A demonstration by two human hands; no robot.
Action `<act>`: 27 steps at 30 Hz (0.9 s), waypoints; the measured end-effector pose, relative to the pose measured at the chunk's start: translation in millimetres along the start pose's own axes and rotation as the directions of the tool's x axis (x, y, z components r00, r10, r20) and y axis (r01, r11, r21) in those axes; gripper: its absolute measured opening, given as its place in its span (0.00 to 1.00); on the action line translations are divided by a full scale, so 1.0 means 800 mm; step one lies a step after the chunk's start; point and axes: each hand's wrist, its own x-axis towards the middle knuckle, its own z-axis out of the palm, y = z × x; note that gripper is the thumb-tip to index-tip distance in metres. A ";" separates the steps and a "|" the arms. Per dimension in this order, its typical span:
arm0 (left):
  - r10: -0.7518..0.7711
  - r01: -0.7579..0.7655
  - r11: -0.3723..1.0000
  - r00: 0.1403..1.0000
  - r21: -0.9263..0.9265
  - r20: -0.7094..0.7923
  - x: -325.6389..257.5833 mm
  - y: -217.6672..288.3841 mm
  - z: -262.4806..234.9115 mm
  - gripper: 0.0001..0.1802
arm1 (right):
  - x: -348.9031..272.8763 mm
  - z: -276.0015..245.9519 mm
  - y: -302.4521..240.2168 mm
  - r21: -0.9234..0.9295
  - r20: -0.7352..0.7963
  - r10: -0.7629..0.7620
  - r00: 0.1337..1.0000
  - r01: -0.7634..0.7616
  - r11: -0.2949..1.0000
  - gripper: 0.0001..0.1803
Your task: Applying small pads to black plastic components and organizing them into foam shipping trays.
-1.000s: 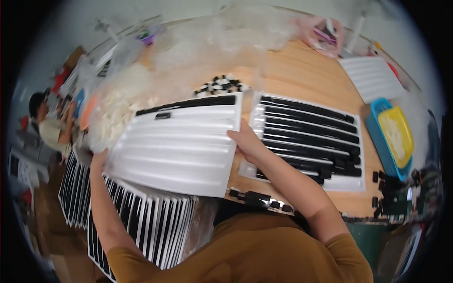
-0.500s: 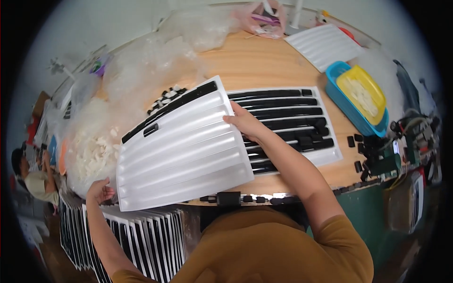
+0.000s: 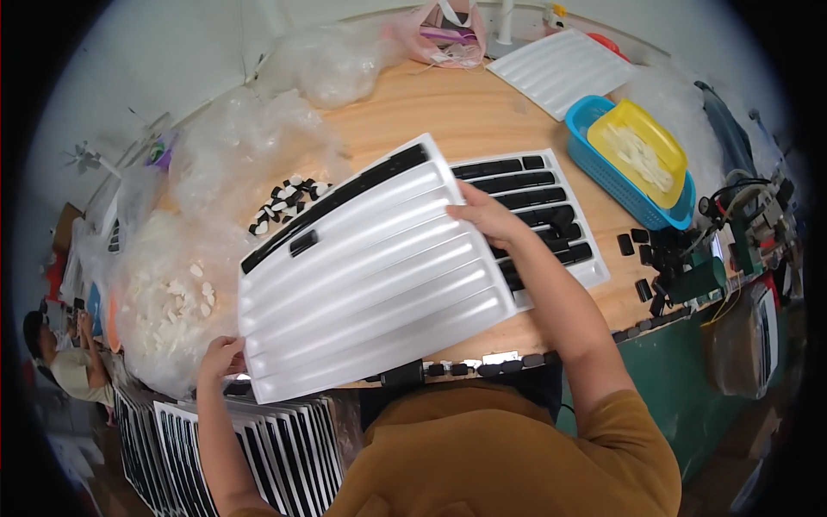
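Observation:
A white ribbed plastic tray (image 3: 370,284) is held tilted above the table. One row of black pieces (image 3: 336,207) fills its far groove, and a single short black piece (image 3: 303,243) sits in the groove below. My right hand (image 3: 489,215) grips the tray's right edge, thumb on top. At the lower left edge, my left hand (image 3: 224,356) has its fingers curled against the tray; some fingertips are hidden. Behind and partly under this tray lies a second white tray (image 3: 594,274), its grooves filled with black pieces, a few lying loose on top.
Small black and white pieces (image 3: 289,200) lie beyond the tray. Clear plastic bags (image 3: 250,142) cover the left side, one holding white pieces (image 3: 172,297). Right: a blue basket (image 3: 624,189) with a yellow tray (image 3: 663,142), and a machine (image 3: 745,233). Filled trays (image 3: 267,448) stand upright below left.
My left hand has come to the held tray's left edge, from which it was apart. The tray and right hand appear shifted right as the view moved.

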 end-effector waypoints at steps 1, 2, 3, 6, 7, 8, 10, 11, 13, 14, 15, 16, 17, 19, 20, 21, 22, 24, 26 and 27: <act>0.035 -0.029 0.996 0.998 -0.088 0.061 -0.002 -0.004 0.005 0.23 | -0.004 -0.011 -0.001 0.011 -0.008 -0.016 1.000 0.016 1.000 0.31; 0.031 -0.026 0.995 0.998 -0.094 0.056 -0.007 0.003 0.023 0.23 | -0.012 -0.026 -0.003 0.007 -0.028 -0.015 1.000 0.015 1.000 0.32; 0.040 -0.033 0.994 0.997 -0.106 0.067 -0.016 0.012 0.043 0.22 | -0.019 -0.038 -0.005 0.007 -0.037 -0.013 0.999 0.013 1.000 0.32; 0.085 -0.065 0.980 0.991 -0.191 0.100 -0.034 0.033 0.087 0.17 | -0.045 -0.078 -0.012 -0.010 -0.093 -0.021 0.995 0.021 1.000 0.33; 0.078 -0.061 0.977 0.994 -0.202 0.079 -0.036 0.035 0.095 0.17 | -0.053 -0.089 -0.018 -0.026 -0.107 -0.023 0.994 0.021 0.999 0.33; 0.185 -0.158 0.958 0.978 -0.241 0.093 -0.033 0.030 0.100 0.14 | -0.057 -0.100 -0.020 -0.028 -0.117 -0.026 0.993 0.023 0.999 0.33; 0.291 -0.252 0.925 0.951 -0.285 0.103 -0.033 0.042 0.118 0.12 | -0.068 -0.133 -0.021 -0.025 -0.174 -0.029 0.984 0.025 0.999 0.32; 0.349 -0.307 0.902 0.932 -0.303 0.096 -0.036 0.061 0.132 0.11 | -0.078 -0.153 -0.024 -0.023 -0.225 -0.031 0.974 0.026 0.999 0.32; 0.398 -0.358 0.877 0.915 -0.319 0.068 -0.054 0.096 0.157 0.11 | -0.085 -0.183 -0.029 -0.017 -0.234 -0.033 0.972 0.029 0.999 0.31; 0.423 -0.375 0.850 0.904 -0.370 0.054 -0.067 0.114 0.171 0.10 | -0.089 -0.191 -0.035 -0.069 -0.284 -0.053 0.957 0.035 0.997 0.31; 0.451 -0.393 0.818 0.891 -0.420 0.044 -0.073 0.129 0.185 0.10 | -0.095 -0.200 -0.041 -0.123 -0.338 -0.080 0.938 0.040 0.992 0.30; 0.452 -0.395 0.816 0.891 -0.422 0.038 -0.070 0.137 0.197 0.10 | -0.100 -0.209 -0.042 -0.124 -0.333 -0.082 0.939 0.042 0.991 0.30; 0.460 -0.396 0.831 0.884 -0.390 0.083 -0.062 0.140 0.207 0.11 | -0.104 -0.216 -0.043 -0.096 -0.362 -0.044 0.931 0.009 0.995 0.30; 0.473 -0.402 0.842 0.871 -0.360 0.134 -0.042 0.142 0.233 0.12 | -0.117 -0.251 -0.041 -0.073 -0.397 -0.012 0.918 -0.018 0.997 0.29; 0.528 -0.443 0.809 0.837 -0.386 0.145 -0.027 0.144 0.252 0.11 | -0.125 -0.281 -0.031 -0.153 -0.455 0.012 0.890 -0.092 0.984 0.29; 0.577 -0.482 0.774 0.804 -0.410 0.144 -0.010 0.140 0.266 0.11 | -0.127 -0.295 -0.024 -0.225 -0.504 0.033 0.863 -0.168 0.960 0.30; 0.649 -0.566 0.700 0.759 -0.435 0.055 0.015 0.124 0.276 0.12 | -0.123 -0.291 -0.025 -0.225 -0.491 0.033 0.871 -0.163 0.961 0.30; 0.617 -0.544 0.739 0.784 -0.397 0.075 0.001 0.133 0.300 0.13 | -0.147 -0.295 -0.033 -0.552 -0.633 -0.013 0.774 -0.440 0.709 0.31; 0.602 -0.558 0.767 0.797 -0.317 0.053 -0.007 0.134 0.314 0.14 | -0.172 -0.278 -0.032 -0.822 -0.525 -0.290 0.800 -0.388 0.417 0.33; 0.601 -0.560 0.766 0.798 -0.317 0.044 -0.007 0.132 0.315 0.14 | -0.181 -0.261 -0.029 -0.943 -0.307 -0.491 0.815 -0.331 0.039 0.35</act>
